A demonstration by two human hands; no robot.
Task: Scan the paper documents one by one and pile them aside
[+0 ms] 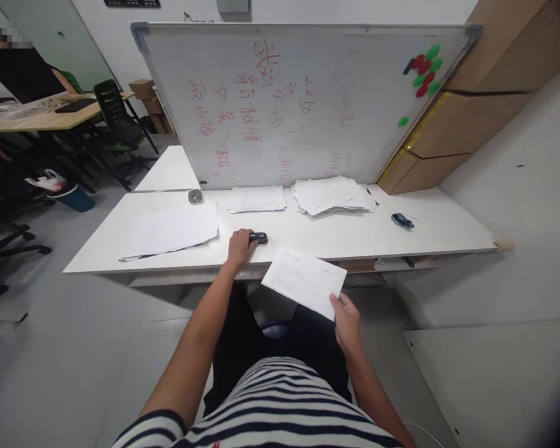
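Observation:
My left hand (240, 246) rests on the white table (308, 233) with its fingers closed round a small dark stapler (258, 238). My right hand (345, 318) pinches the near corner of a printed sheet of paper (304, 280), held in the air just in front of the table's edge. A loose heap of printed sheets (329, 194) lies at the back of the table right of centre. A neater stack of sheets (256, 199) sits left of it. A large blank sheet (172, 230) covers the table's left part.
A whiteboard (303, 99) with red writing and red and green magnets leans at the table's back. A small dark-blue object (402, 219) and a grey round device (195, 196) lie on the table. Cardboard boxes (471, 112) stand at right. Another person sits at a desk (37, 115) far left.

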